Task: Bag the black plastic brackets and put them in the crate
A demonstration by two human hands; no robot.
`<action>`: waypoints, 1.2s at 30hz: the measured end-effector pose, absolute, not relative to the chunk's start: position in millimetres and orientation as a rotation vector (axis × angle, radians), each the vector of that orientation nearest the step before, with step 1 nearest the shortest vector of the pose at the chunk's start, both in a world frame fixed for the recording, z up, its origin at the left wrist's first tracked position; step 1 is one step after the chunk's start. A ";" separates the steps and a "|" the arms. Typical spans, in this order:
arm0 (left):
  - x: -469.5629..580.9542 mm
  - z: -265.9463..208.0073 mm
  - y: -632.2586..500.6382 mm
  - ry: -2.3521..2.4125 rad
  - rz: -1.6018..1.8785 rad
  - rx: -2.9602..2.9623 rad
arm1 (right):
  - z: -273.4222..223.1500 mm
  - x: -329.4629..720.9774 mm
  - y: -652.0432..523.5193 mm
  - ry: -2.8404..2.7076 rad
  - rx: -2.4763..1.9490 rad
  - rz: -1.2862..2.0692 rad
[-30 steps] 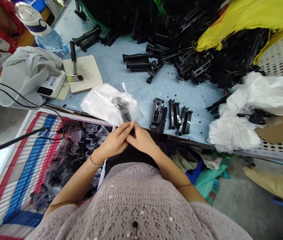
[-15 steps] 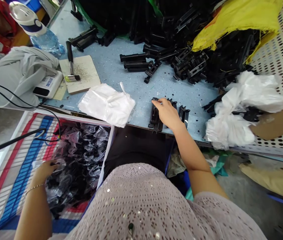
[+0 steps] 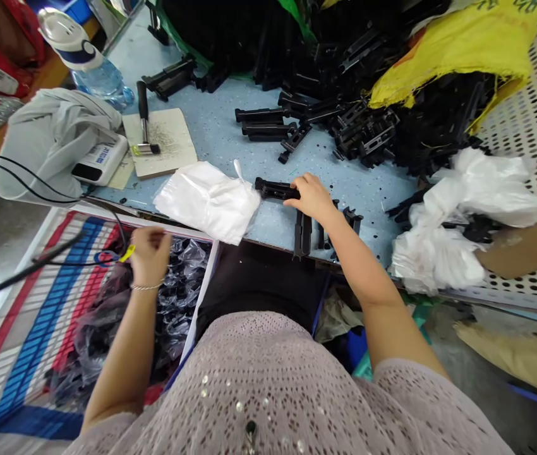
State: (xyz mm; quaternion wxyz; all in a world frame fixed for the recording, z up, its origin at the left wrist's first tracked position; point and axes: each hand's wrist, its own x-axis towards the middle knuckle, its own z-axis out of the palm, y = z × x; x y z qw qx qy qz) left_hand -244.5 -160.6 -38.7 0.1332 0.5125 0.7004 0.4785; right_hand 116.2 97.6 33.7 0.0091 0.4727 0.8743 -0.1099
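My right hand [image 3: 313, 199] grips one end of a long black plastic part [image 3: 273, 189], whose other end points left toward the stack of white plastic bags [image 3: 209, 199]. Just below that hand, another black part [image 3: 302, 237] lies at the table's front edge. More of the same parts [image 3: 352, 221] lie partly under my right wrist. My left hand [image 3: 149, 258] is over the lined box at lower left, its fingers loosely bent, a bit blurred, with nothing visible in them. Inside the box are many black parts in clear bags [image 3: 186, 303].
A large heap of black parts [image 3: 363, 129] covers the back of the table, partly under a yellow sack [image 3: 458, 50]. A brush [image 3: 144, 120] lies on a board [image 3: 174, 142]. Knotted white bags [image 3: 439, 253] sit at right. A black cable [image 3: 50, 256] crosses near my left hand.
My left hand has risen from the bagged parts toward the table edge. My right hand has picked up one black part and turned it crosswise, pointing left. The camera view has shifted slightly.
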 end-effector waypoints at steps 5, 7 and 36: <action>-125.4 -10.0 -65.7 1.944 1.075 1.924 | 35.1 120.5 125.4 2.544 1.366 -0.480; -108.4 -14.2 -44.7 2.022 0.863 1.931 | 37.3 124.1 134.1 2.521 1.303 -0.484; -123.4 10.8 -64.4 1.818 1.380 1.263 | 21.6 57.0 -30.6 0.945 1.380 -3.338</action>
